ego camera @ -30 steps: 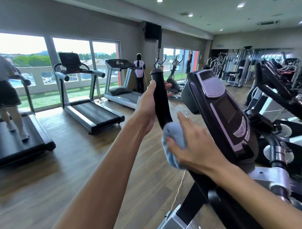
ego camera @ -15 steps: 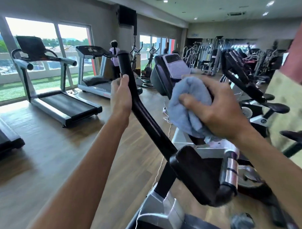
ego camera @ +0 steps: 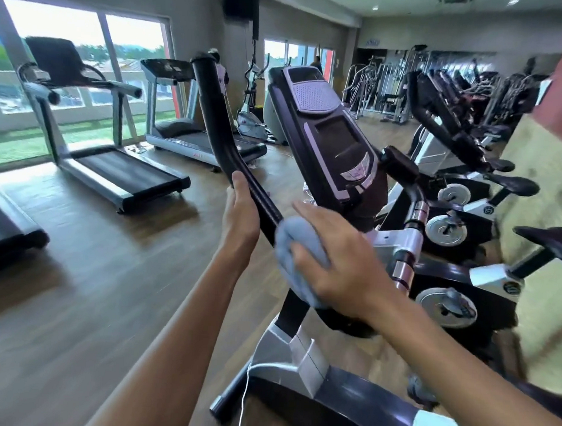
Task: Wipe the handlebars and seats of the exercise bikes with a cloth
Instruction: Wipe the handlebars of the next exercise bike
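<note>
Handlebar: a long black matte handlebar tube (ego camera: 212, 121), round in section and smooth, rises from the nearest exercise bike and bends partway up, ending in a rounded cap.
Left hand: the left hand (ego camera: 241, 214) is wrapped round the lower stretch of that tube, just below the bend — fingers curled behind it, thumb lying along the near side.
Cloth: a soft, pale blue-grey bunched cloth (ego camera: 293, 245) with a fleecy nap sits against the tube, just beneath the left hand.
Right hand: the right hand (ego camera: 338, 262) holds the cloth bundled in its palm and fingers, pressing it onto the bar; the thumb (ego camera: 306, 260) crosses the fabric.
Console: a glossy dark plastic console with pale lilac trim, a perforated speaker grille and a blank screen (ego camera: 330, 141) tilts back just right of the bar.
Frame: silver-grey moulded bike frame (ego camera: 297, 350) below, with a thin white cable (ego camera: 244, 399) hanging.
Seats: black padded saddles of neighbouring bikes (ego camera: 513, 184) stand to the right.
Room: wood-plank floor (ego camera: 95, 286); grey treadmills with ribbed black belts (ego camera: 122, 172) by the windows.
</note>
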`<state>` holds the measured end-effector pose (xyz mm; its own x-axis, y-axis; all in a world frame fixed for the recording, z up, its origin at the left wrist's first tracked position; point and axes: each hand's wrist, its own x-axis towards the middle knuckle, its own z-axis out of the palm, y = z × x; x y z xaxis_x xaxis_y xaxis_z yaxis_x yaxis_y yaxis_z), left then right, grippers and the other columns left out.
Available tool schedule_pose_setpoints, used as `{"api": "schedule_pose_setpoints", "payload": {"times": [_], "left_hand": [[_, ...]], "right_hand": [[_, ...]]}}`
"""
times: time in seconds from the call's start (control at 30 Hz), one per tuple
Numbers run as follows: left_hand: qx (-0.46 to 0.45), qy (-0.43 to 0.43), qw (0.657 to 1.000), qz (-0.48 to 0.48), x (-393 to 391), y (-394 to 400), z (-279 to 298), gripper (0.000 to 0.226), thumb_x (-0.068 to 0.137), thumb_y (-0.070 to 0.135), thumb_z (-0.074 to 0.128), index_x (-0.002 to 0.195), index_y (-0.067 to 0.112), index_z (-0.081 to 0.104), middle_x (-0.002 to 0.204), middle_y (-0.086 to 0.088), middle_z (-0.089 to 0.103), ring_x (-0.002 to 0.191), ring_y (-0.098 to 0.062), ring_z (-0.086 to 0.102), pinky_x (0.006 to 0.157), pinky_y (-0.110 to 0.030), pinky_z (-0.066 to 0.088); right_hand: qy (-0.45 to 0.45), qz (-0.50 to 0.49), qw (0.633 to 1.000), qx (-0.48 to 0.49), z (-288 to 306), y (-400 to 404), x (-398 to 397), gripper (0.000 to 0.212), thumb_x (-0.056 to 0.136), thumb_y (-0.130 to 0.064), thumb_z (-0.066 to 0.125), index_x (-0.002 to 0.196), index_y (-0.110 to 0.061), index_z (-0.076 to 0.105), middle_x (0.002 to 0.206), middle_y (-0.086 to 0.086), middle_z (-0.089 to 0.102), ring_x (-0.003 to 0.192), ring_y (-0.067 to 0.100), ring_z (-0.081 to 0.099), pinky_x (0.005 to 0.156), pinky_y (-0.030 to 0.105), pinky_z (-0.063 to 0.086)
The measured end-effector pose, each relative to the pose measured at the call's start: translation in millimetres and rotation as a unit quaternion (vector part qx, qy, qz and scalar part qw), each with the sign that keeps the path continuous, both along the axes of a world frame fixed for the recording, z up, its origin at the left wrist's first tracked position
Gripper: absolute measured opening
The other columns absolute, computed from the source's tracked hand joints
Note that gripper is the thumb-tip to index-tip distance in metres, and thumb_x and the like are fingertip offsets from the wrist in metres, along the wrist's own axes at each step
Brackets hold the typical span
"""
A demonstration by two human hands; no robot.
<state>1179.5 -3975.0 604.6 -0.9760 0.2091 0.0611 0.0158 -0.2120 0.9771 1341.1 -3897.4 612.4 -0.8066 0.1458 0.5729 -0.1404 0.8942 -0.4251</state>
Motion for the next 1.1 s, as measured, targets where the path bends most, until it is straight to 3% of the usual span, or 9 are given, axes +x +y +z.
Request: {"api": "schedule_pose_setpoints", "payload": {"times": [0.13, 0.23, 0.33, 0.43, 0.57, 0.77, 0.9, 0.97, 1.1], "left_hand": [[-0.006, -0.017, 0.999, -0.040, 0, -9, 3, 0.063, 0.107, 0.059, 0.031, 0.101, 0.004, 0.062, 0.091, -0.016, 0.066, 0.085, -0.028, 0.065, 0.070, -0.029, 0.056], [-0.039, 0.035, 0.997, -0.058, 5, -17, 5, 0.048, 0.110, 0.053, 0.027, 0.100, 0.022, 0.062, 0.112, -0.018, 0.073, 0.100, -0.030, 0.071, 0.088, -0.042, 0.059], [-0.073, 0.046, 0.993, -0.086, 6, -22, 11, 0.049, 0.110, 0.055, 0.020, 0.105, 0.023, 0.057, 0.111, -0.019, 0.074, 0.102, -0.035, 0.072, 0.088, -0.048, 0.059], [-0.079, 0.050, 0.992, -0.085, 2, -19, 8, 0.056, 0.110, 0.055, 0.020, 0.114, 0.013, 0.057, 0.093, -0.009, 0.075, 0.085, -0.024, 0.073, 0.073, -0.034, 0.056], [-0.077, 0.047, 0.994, -0.067, 2, -18, 5, 0.071, 0.108, 0.057, 0.026, 0.135, -0.001, 0.057, 0.097, -0.002, 0.068, 0.099, -0.019, 0.064, 0.088, -0.032, 0.050], [-0.090, 0.103, 0.985, -0.107, 5, -25, 3, 0.075, 0.109, 0.055, 0.017, 0.121, -0.010, 0.053, 0.081, -0.005, 0.079, 0.079, -0.017, 0.076, 0.090, -0.037, 0.057], [-0.098, 0.106, 0.987, -0.074, 6, -24, 3, 0.062, 0.111, 0.050, 0.020, 0.105, 0.003, 0.059, 0.078, -0.003, 0.062, 0.064, -0.004, 0.060, 0.054, -0.008, 0.046], [-0.104, 0.110, 0.986, -0.069, 6, -24, 3, 0.058, 0.111, 0.049, 0.020, 0.104, 0.007, 0.060, 0.082, -0.002, 0.060, 0.065, 0.000, 0.059, 0.054, -0.008, 0.045], [-0.098, 0.117, 0.985, -0.082, 2, -26, 1, 0.059, 0.111, 0.049, 0.022, 0.113, 0.005, 0.061, 0.086, -0.002, 0.062, 0.074, -0.007, 0.060, 0.061, -0.012, 0.048]], "right_hand": [[-0.009, -0.026, 0.999, 0.026, 9, -12, -23, 0.064, 0.081, -0.053, 0.038, 0.130, -0.020, 0.064, 0.123, -0.003, 0.068, 0.113, 0.018, 0.060, 0.098, 0.039, 0.050], [0.068, 0.024, 0.997, -0.011, -21, -4, 19, 0.061, 0.085, -0.036, 0.054, 0.139, -0.009, 0.060, 0.135, 0.000, 0.064, 0.128, 0.014, 0.057, 0.107, 0.038, 0.047], [0.105, 0.035, 0.994, -0.020, -36, 4, 31, 0.059, 0.084, -0.030, 0.057, 0.138, -0.005, 0.061, 0.137, 0.002, 0.064, 0.129, 0.017, 0.058, 0.105, 0.042, 0.050], [0.105, 0.004, 0.994, -0.035, -13, -5, 1, 0.047, 0.084, -0.036, 0.052, 0.120, -0.013, 0.070, 0.116, 0.000, 0.072, 0.109, 0.019, 0.065, 0.093, 0.039, 0.053], [0.054, -0.061, 0.996, -0.028, 12, -20, -33, 0.045, 0.078, -0.049, 0.044, 0.110, -0.029, 0.070, 0.099, -0.010, 0.070, 0.093, 0.016, 0.063, 0.080, 0.035, 0.052], [0.125, 0.031, 0.991, -0.021, -17, -10, 6, 0.046, 0.080, -0.033, 0.057, 0.120, -0.016, 0.069, 0.113, -0.006, 0.069, 0.106, 0.016, 0.064, 0.091, 0.040, 0.053], [0.062, -0.099, 0.991, -0.063, 10, -16, -26, 0.039, 0.075, -0.051, 0.043, 0.090, -0.024, 0.067, 0.083, -0.009, 0.065, 0.081, 0.019, 0.063, 0.074, 0.038, 0.052], [0.040, -0.151, 0.988, 0.004, 11, -27, -31, 0.040, 0.074, -0.054, 0.040, 0.087, -0.023, 0.061, 0.081, -0.011, 0.059, 0.081, 0.020, 0.059, 0.070, 0.034, 0.046], [0.064, -0.059, 0.995, 0.041, 0, -27, -13, 0.036, 0.075, -0.046, 0.050, 0.098, -0.023, 0.067, 0.089, -0.011, 0.062, 0.086, 0.015, 0.057, 0.075, 0.033, 0.050]]}}
